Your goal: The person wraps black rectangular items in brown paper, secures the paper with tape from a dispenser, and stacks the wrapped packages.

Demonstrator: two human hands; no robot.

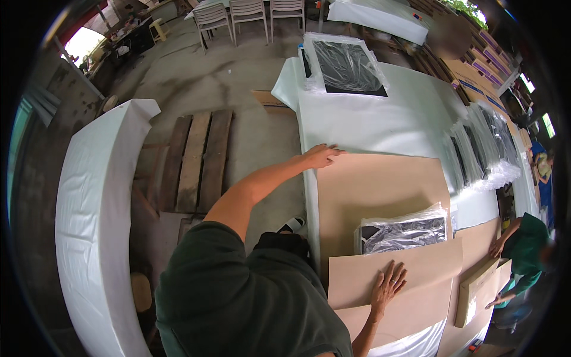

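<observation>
A large brown cardboard sheet lies on the table in front of me, its near part folded up as a flap. My left hand is closed at the sheet's far left corner, its fingers along the far edge. On the flap my right hand lies flat with fingers spread, holding nothing. Between the two hands, a stack of dark panels in clear plastic wrap rests on the cardboard. The flap hides the near side of that stack.
More plastic-wrapped panels lie at the table's far end, and several lean at its right. A co-worker in green handles a cardboard package on the right. To my left are a wooden slatted bench and a white-covered table.
</observation>
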